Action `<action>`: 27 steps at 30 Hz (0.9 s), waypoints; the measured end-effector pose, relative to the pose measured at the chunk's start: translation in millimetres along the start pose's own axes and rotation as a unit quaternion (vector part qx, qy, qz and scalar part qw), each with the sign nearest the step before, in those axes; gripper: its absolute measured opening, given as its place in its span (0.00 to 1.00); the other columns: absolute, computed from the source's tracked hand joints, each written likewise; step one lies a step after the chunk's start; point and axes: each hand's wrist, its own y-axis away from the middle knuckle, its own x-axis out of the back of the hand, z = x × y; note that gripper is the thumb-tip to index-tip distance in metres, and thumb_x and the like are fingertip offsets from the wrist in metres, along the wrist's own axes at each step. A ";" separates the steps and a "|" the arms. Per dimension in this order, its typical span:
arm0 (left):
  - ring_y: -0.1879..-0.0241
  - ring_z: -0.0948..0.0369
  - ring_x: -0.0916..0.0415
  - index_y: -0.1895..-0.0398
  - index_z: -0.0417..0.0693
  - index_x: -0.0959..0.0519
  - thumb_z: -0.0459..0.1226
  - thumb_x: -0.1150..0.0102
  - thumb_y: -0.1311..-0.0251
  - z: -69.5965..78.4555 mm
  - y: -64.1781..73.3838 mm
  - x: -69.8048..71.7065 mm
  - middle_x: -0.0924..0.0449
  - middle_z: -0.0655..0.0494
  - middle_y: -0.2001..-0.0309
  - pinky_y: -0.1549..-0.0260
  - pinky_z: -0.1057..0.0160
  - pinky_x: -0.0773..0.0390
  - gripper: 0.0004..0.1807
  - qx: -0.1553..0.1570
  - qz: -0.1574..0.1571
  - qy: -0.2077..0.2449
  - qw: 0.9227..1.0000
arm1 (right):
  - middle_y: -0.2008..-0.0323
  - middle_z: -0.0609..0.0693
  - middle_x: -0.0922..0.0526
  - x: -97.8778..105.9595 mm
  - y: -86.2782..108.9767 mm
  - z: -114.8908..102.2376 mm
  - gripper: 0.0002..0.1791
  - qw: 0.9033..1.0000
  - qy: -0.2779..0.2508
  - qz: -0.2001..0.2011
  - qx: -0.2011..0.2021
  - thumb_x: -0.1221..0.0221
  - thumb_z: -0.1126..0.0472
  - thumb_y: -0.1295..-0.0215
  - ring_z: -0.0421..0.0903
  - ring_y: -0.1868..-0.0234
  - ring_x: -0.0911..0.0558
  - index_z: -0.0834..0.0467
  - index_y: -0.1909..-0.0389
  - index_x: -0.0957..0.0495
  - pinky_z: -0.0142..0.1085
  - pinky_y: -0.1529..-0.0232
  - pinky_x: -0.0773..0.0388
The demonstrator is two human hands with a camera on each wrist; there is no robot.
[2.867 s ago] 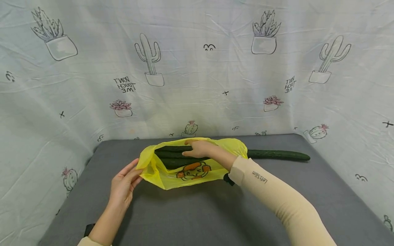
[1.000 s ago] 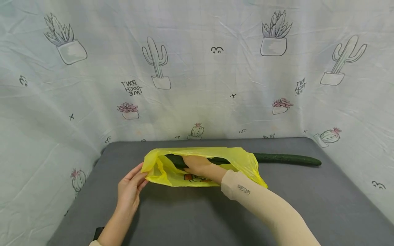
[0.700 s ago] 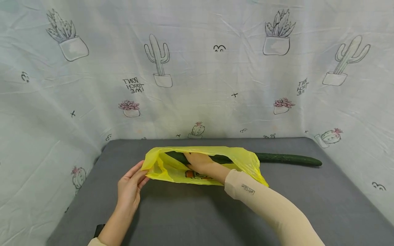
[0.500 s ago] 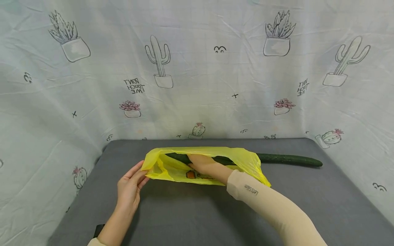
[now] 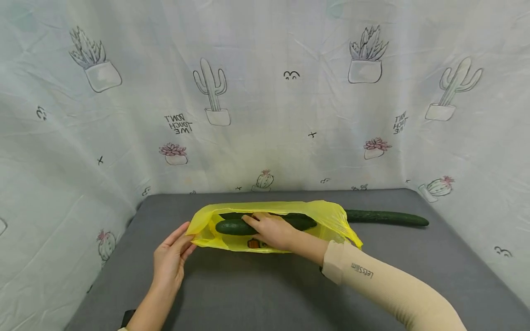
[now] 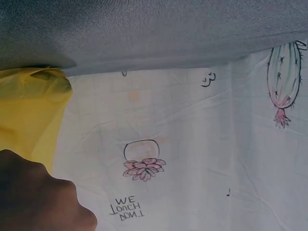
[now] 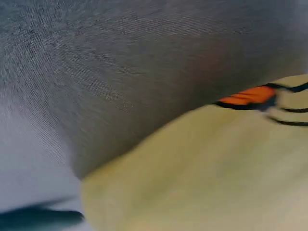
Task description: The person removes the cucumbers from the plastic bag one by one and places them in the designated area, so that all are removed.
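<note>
- Head view: hands apart. Left hand [image 5: 167, 259] pinches the yellow bag [image 5: 248, 207] at its left edge, mouth gaping.
- Right hand [image 5: 273, 230] is in the mouth, fingers curled over the front cucumber [image 5: 233, 227], which lies lengthwise in the opening.
- Back cucumber [image 5: 231, 215] shows as a dark strip behind it in the bag, mostly hidden. Outer cucumber [image 5: 385, 218] extends past the bag's right end, over the grey table [image 5: 290, 294].
- Right wrist cam: mostly blurred bag wall; grip can't be checked there.
- Doing it well, my read: left hand holds the mouth wide; right grips near mid-length so the cucumber doesn't tip. Move it parallel to the opening, ends clear of the film. Thin plastic may snag; don't yank.
</note>
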 end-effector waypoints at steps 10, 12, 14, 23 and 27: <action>0.69 0.68 0.20 0.55 0.54 0.18 0.31 0.37 0.46 -3.8 -1.5 5.0 0.19 0.63 0.64 0.72 0.76 0.21 0.16 -0.001 0.008 -0.009 1.000 | 0.53 0.49 0.25 66.9 30.7 -43.2 0.31 0.981 0.041 0.148 0.120 0.36 0.53 0.43 0.43 0.54 0.23 0.54 0.39 0.33 0.32 0.52 0.24; 0.65 0.68 0.21 0.47 0.52 0.22 0.34 0.36 0.46 -11.1 -8.7 10.5 0.21 0.63 0.59 0.69 0.76 0.21 0.21 -0.013 0.005 -0.031 0.999 | 0.55 0.48 0.25 80.9 38.5 -53.0 0.30 0.974 0.027 0.179 0.133 0.35 0.53 0.44 0.42 0.55 0.23 0.54 0.41 0.32 0.30 0.52 0.24; 0.60 0.67 0.22 0.43 0.49 0.25 0.37 0.34 0.48 -25.2 -23.4 20.6 0.23 0.61 0.53 0.66 0.75 0.21 0.25 -0.036 -0.003 -0.037 0.999 | 0.56 0.48 0.24 94.6 46.1 -61.6 0.30 0.968 0.011 0.205 0.144 0.34 0.54 0.45 0.42 0.57 0.23 0.55 0.42 0.32 0.29 0.54 0.23; 0.63 0.64 0.20 0.45 0.51 0.23 0.35 0.33 0.49 -40.2 -32.6 26.8 0.22 0.60 0.54 0.63 0.69 0.19 0.24 -0.046 -0.007 -0.022 0.999 | 0.57 0.47 0.25 143.5 81.8 -76.7 0.31 0.965 -0.005 0.219 0.147 0.32 0.55 0.48 0.41 0.57 0.23 0.55 0.43 0.31 0.28 0.56 0.23; 0.68 0.66 0.18 0.54 0.55 0.18 0.31 0.36 0.46 -17.3 -4.4 9.0 0.19 0.63 0.63 0.67 0.70 0.19 0.16 -0.012 -0.001 0.009 1.000 | 0.58 0.45 0.24 161.9 101.8 -69.5 0.32 0.968 -0.016 0.217 0.129 0.31 0.55 0.50 0.39 0.58 0.22 0.54 0.43 0.31 0.29 0.59 0.22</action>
